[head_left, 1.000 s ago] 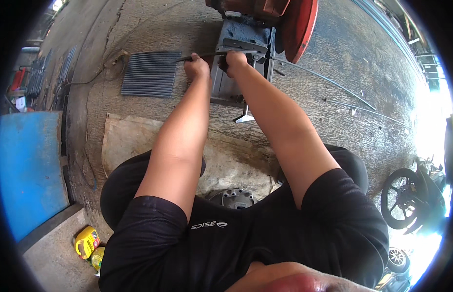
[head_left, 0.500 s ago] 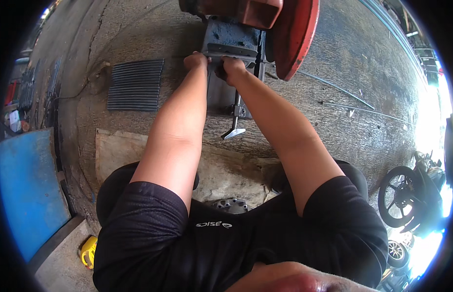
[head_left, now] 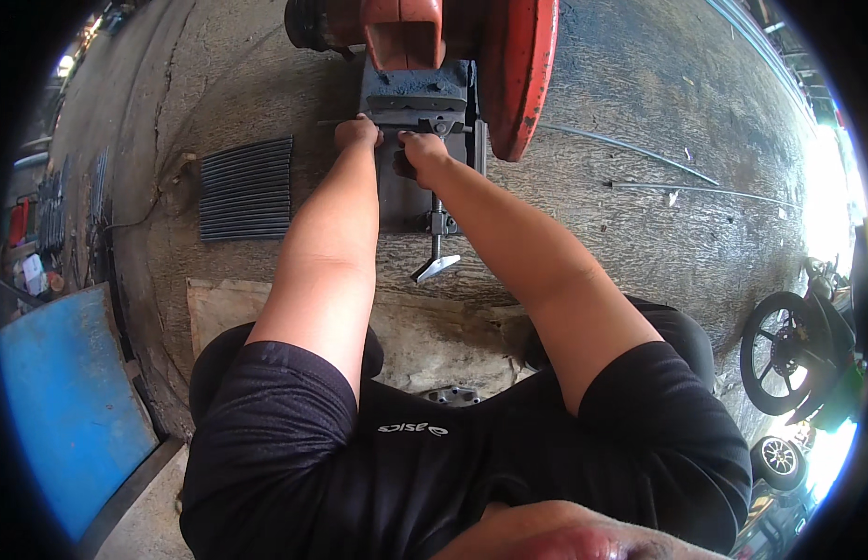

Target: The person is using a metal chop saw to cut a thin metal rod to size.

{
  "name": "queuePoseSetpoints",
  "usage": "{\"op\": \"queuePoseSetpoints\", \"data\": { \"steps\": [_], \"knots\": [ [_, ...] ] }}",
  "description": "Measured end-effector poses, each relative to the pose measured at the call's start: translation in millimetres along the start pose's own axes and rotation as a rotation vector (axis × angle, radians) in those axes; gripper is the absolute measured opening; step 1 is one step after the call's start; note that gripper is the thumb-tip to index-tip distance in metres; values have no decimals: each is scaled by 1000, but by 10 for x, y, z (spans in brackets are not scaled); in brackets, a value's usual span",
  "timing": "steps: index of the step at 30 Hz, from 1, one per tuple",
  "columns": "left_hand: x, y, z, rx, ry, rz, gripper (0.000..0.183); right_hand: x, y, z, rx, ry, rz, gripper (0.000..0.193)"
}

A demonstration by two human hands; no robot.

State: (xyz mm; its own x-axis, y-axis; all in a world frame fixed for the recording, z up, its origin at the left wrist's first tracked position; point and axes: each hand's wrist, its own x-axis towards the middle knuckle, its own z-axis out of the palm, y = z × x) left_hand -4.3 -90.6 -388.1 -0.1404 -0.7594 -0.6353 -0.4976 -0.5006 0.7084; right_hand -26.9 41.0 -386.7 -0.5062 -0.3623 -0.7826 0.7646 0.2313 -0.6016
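A red cut-off saw (head_left: 403, 42) stands ahead of me, its round red guard (head_left: 524, 84) to the right. Below the saw head is its grey metal base with a clamp vise (head_left: 420, 105). My left hand (head_left: 359, 133) is closed around a thin metal rod (head_left: 327, 122) at the left end of the vise jaw; the rod's end sticks out to the left. Just in front of the jaw, my right hand (head_left: 423, 157) has curled fingers beside the vise screw. What it grips, if anything, is hidden. The screw's handle (head_left: 437, 269) points toward me.
Cut rods (head_left: 246, 189) lie in a neat row left of the saw. Long thin rods (head_left: 695, 188) rest on the concrete at right. A stained sheet (head_left: 434, 341) lies under me, a blue panel (head_left: 70, 392) at left, and a motorcycle wheel (head_left: 779, 353) at far right.
My view has shifted, so the saw sits farther left and lower. My right hand has drawn slightly back from the vise jaw. My left hand stays at the jaw's left end.
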Motion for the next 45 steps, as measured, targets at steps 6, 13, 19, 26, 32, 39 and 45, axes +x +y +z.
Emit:
{"op": "queuePoseSetpoints", "data": {
  "steps": [6, 13, 19, 26, 32, 39, 45],
  "knots": [
    [60, 27, 3, 382, 39, 68, 30, 77, 64, -88, -43, -7, -11, 22],
    [-4, 58, 33, 210, 11, 6, 26, 8, 141, -148, -40, 11, -65, 23],
    [-44, 54, 22, 168, 32, 18, 23, 19, 126, -199, -38, 8, -29, 24],
    [-197, 32, 3, 226, 97, 62, 33, 99, 174, -198, -95, 1, -54, 23],
    [-414, -105, -67, 614, 214, 288, 44, 1, 103, -189, -34, 46, 21, 46],
    [-1078, -249, -152, 745, 291, 543, 42, -304, -53, -193, -185, 175, -48, 31],
    [-1439, -385, -116, 539, 94, 548, 46, -519, -65, -421, -1182, 51, -667, 46]
  ]
}}
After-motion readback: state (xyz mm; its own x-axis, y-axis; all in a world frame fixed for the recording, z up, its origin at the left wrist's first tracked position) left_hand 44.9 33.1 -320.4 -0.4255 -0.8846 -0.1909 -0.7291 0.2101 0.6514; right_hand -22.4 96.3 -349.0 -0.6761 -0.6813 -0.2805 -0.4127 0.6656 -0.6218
